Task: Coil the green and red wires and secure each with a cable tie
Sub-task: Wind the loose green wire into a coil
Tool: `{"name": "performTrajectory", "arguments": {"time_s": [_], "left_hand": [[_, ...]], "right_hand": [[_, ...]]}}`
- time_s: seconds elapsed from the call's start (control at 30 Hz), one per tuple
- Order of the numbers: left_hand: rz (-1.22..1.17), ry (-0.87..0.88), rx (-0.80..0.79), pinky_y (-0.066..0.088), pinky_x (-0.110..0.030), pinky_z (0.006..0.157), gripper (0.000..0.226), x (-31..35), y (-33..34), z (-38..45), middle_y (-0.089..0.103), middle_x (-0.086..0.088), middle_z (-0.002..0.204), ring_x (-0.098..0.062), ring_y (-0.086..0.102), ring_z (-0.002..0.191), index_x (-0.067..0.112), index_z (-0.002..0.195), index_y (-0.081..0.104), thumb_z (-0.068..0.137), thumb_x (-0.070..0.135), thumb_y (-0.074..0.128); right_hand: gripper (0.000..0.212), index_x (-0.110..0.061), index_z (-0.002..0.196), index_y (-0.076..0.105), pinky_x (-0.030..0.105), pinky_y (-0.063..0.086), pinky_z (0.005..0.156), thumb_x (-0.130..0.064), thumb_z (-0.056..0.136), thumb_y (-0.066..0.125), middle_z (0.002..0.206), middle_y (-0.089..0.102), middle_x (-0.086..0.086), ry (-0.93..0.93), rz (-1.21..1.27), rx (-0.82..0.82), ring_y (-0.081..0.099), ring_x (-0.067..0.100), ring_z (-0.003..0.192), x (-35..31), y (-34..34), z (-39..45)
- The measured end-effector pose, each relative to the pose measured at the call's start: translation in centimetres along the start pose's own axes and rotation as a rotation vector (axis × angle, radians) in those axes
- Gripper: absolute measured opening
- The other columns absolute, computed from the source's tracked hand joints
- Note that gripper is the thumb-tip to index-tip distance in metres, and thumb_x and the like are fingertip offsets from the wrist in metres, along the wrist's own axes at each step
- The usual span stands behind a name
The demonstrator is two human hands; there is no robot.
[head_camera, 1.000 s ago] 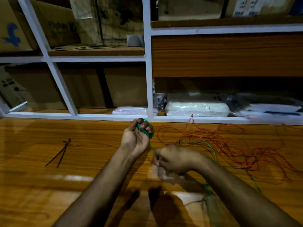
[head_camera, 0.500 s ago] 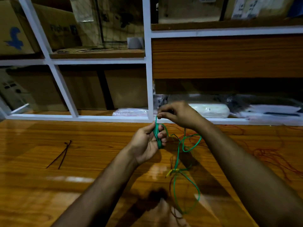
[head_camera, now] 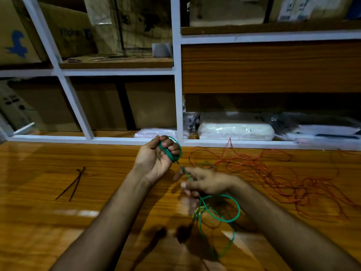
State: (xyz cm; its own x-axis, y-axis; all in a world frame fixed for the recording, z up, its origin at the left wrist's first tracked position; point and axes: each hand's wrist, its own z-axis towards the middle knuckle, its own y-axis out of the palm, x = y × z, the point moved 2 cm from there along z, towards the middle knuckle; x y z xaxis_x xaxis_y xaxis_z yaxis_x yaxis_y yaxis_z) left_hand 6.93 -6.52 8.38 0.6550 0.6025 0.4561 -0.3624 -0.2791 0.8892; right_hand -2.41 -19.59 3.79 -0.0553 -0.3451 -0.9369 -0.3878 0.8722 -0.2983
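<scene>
My left hand [head_camera: 156,159] is raised over the wooden table [head_camera: 39,222] and grips a small coil of green wire [head_camera: 169,153] wound around its fingers. A taut length of the green wire runs down to my right hand [head_camera: 203,182], which pinches it just below and to the right. Below that hand the loose green wire [head_camera: 230,218] hangs in wide loops. The red wire [head_camera: 273,173] lies in a loose tangle on the table to the right. Two dark cable ties [head_camera: 73,183] lie crossed on the table at the left.
A white-framed shelf unit [head_camera: 176,94] rises along the table's far edge. Cardboard boxes [head_camera: 64,30] fill its left bays. Plastic-wrapped white packages [head_camera: 234,130] sit in the low right bay, just behind the red wire.
My right hand has come down from above the coil to below and right of my left hand, drawing the green wire taut. The coil on my left hand has gained a turn.
</scene>
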Motion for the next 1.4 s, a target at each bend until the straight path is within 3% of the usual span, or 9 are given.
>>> {"name": "performTrajectory", "arguments": {"time_s": [0.2,0.3,0.47,0.6,0.93,1.17,1.27,1.33,1.4], "left_hand": [[-0.046,0.161,0.102,0.04,-0.026,0.06,0.02,4.0,-2.1,0.5,0.039,-0.001,0.064,-0.016,0.041,0.056,0.012,0.068,0.044,0.087,0.009,0.042],[-0.033,0.195,0.051,0.044,-0.026,0.055,0.015,5.2,-3.1,-0.2,0.04,-0.002,0.063,-0.017,0.043,0.055,0.01,0.065,0.05,0.065,0.002,0.063],[-0.006,0.21,0.018,0.039,-0.024,0.055,0.044,4.1,-3.2,0.9,0.039,0.002,0.06,-0.013,0.039,0.055,0.013,0.062,0.052,0.099,0.015,0.029],[-0.077,0.222,-0.061,0.038,-0.024,0.057,0.031,3.8,-2.8,2.4,0.038,0.003,0.06,-0.013,0.038,0.057,0.014,0.065,0.05,0.093,0.015,0.038],[-0.012,0.17,-0.038,0.037,-0.023,0.053,0.032,2.0,-2.2,3.9,0.036,0.005,0.056,-0.012,0.037,0.055,0.018,0.07,0.039,0.1,0.016,0.028],[0.078,0.067,-0.025,0.037,-0.023,0.05,0.026,-0.5,-2.4,3.0,0.034,0.004,0.053,-0.013,0.036,0.052,0.017,0.064,0.046,0.089,0.02,0.04],[0.071,0.002,-0.06,0.037,-0.024,0.052,0.032,-0.7,-2.5,2.8,0.038,0.004,0.053,-0.013,0.037,0.055,0.017,0.065,0.049,0.094,0.022,0.036],[0.03,-0.046,-0.114,0.038,-0.025,0.055,0.033,-0.8,-2.6,2.9,0.041,0.003,0.054,-0.014,0.04,0.057,0.016,0.068,0.05,0.096,0.021,0.035],[-0.03,-0.105,-0.184,0.038,-0.027,0.058,0.032,-0.9,-2.6,2.9,0.044,0.001,0.057,-0.016,0.043,0.06,0.014,0.071,0.051,0.098,0.021,0.035]], "right_hand": [[0.016,-0.016,0.112,0.055,0.013,0.043,0.056,-0.008,0.102,0.046,0.073,0.056,-0.004,0.097,-0.132,-0.222,0.048,-0.001,0.055,1.3,-0.7,-4.7],[0.012,-0.022,0.103,0.058,0.017,0.041,0.057,-0.014,0.103,0.048,0.072,0.058,-0.006,0.169,-0.322,0.12,0.051,0.001,0.059,2.2,-4.6,-6.3],[0.016,-0.028,0.081,0.063,0.017,0.041,0.062,-0.016,0.091,0.067,0.072,0.069,-0.007,0.1,-0.671,0.9,0.064,0.011,0.07,0.9,-8.0,-4.4],[0.007,-0.023,0.092,0.075,0.024,0.044,0.069,-0.023,0.091,0.068,0.091,0.074,0.002,0.194,-0.656,1.201,0.067,0.02,0.082,-1.2,-7.7,-1.4],[0.028,-0.022,0.124,0.055,0.038,0.046,0.093,-0.024,0.096,0.049,0.128,0.059,0.008,0.632,-1.174,0.628,0.056,0.03,0.121,-1.3,-3.6,1.4],[0.085,-0.021,0.158,0.01,0.041,0.026,0.118,-0.043,0.091,0.057,0.163,0.022,0.001,-0.064,-0.822,0.83,0.025,0.021,0.148,-1.1,-4.9,2.0],[0.058,-0.022,0.148,0.041,0.042,0.038,0.109,-0.04,0.094,0.051,0.144,0.053,0.002,-0.145,-0.594,0.768,0.047,0.018,0.133,0.1,-4.6,3.0],[0.029,-0.013,0.115,0.065,0.039,0.051,0.087,-0.03,0.097,0.048,0.099,0.072,-0.001,-0.26,-0.36,0.72,0.067,0.016,0.095,0.5,-4.7,3.2],[0.022,-0.01,0.094,0.062,0.033,0.053,0.062,-0.02,0.104,0.045,0.065,0.058,-0.003,-0.279,0.037,0.704,0.059,0.016,0.057,0.7,-4.6,3.4]]}}
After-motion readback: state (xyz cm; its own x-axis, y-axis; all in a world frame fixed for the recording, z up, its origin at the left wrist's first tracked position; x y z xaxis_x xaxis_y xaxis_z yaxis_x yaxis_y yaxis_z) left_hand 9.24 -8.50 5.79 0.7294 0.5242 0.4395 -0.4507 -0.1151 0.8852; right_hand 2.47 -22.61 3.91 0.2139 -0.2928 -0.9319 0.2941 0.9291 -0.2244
